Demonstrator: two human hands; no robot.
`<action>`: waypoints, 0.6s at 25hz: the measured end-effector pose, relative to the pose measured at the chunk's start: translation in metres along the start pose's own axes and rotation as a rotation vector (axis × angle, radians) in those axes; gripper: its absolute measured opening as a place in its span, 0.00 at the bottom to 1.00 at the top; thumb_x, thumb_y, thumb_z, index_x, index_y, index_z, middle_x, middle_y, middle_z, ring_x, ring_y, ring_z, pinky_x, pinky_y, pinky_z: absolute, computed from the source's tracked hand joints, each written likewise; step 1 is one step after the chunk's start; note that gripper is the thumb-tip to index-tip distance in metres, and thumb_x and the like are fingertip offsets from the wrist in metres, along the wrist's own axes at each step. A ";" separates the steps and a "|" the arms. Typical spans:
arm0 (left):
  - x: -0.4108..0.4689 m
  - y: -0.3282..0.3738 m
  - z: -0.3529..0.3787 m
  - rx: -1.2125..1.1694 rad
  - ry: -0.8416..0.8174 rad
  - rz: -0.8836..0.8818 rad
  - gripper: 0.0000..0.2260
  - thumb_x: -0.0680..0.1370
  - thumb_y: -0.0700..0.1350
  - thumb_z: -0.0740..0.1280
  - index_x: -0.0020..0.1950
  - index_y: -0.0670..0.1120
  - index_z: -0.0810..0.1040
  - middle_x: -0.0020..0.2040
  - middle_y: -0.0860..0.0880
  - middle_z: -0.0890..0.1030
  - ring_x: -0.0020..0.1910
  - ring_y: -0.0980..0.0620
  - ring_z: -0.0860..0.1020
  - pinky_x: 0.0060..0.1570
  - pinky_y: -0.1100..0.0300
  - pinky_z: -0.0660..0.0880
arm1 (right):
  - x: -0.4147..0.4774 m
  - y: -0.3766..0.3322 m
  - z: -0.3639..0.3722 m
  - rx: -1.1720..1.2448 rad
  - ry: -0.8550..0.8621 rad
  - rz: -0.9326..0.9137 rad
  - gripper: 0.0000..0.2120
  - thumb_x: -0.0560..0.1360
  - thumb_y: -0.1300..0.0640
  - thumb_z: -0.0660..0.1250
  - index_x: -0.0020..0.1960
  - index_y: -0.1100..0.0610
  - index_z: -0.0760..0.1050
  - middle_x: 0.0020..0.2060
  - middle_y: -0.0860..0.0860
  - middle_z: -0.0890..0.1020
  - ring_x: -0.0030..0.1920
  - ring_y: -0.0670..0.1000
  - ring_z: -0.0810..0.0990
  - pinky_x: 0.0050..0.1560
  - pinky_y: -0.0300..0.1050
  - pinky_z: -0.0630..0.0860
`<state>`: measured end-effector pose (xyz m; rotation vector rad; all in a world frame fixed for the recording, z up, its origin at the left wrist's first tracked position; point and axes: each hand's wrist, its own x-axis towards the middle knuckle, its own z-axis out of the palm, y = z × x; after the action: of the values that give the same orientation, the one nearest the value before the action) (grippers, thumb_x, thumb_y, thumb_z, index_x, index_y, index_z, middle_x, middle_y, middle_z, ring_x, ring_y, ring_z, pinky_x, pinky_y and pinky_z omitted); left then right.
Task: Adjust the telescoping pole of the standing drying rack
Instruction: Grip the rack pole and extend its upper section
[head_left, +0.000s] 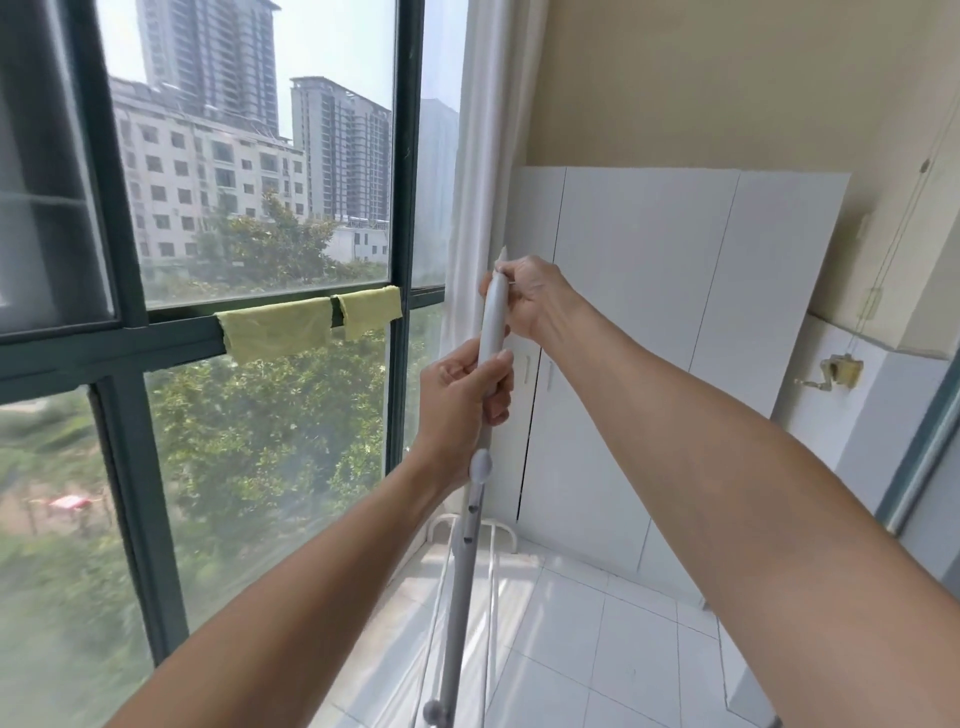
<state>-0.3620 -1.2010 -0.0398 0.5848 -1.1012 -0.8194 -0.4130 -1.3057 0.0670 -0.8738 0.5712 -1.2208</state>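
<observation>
A white-grey telescoping pole of the standing drying rack rises slightly tilted from the floor to the middle of the view. My left hand grips it around its upper part, just above a round white knob. My right hand holds the pole's top end from the right side. Below the knob the thinner lower tube shows several small holes. A second grey knob sits near the bottom edge. The rack's white wire frame lies behind the pole near the floor.
A dark-framed window fills the left, with two yellow cloths draped over its crossbar. A white curtain hangs in the corner. White cabinets stand behind the pole. A hand crank is fixed to the right wall. White tiles cover the floor.
</observation>
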 end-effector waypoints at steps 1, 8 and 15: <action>0.007 -0.007 0.004 0.011 0.010 0.003 0.05 0.74 0.37 0.65 0.48 0.36 0.75 0.28 0.46 0.67 0.23 0.54 0.63 0.23 0.63 0.61 | 0.010 -0.001 -0.006 -0.001 -0.007 0.006 0.07 0.77 0.73 0.54 0.53 0.64 0.63 0.37 0.58 0.67 0.15 0.50 0.71 0.20 0.34 0.72; 0.047 -0.040 0.022 0.009 0.022 0.014 0.07 0.74 0.37 0.65 0.49 0.34 0.75 0.26 0.50 0.69 0.23 0.55 0.63 0.23 0.64 0.62 | 0.056 -0.017 -0.031 -0.008 -0.038 0.015 0.04 0.78 0.71 0.56 0.47 0.63 0.64 0.36 0.57 0.69 0.16 0.49 0.72 0.21 0.35 0.73; 0.068 -0.056 0.040 0.007 0.012 0.020 0.06 0.74 0.37 0.64 0.37 0.39 0.72 0.26 0.48 0.67 0.23 0.54 0.63 0.23 0.64 0.61 | 0.079 -0.028 -0.050 -0.039 -0.031 -0.006 0.07 0.78 0.69 0.56 0.55 0.64 0.63 0.34 0.57 0.70 0.14 0.48 0.73 0.19 0.32 0.70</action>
<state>-0.4003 -1.2894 -0.0315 0.5829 -1.0976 -0.7938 -0.4464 -1.3974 0.0680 -0.9266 0.5695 -1.2035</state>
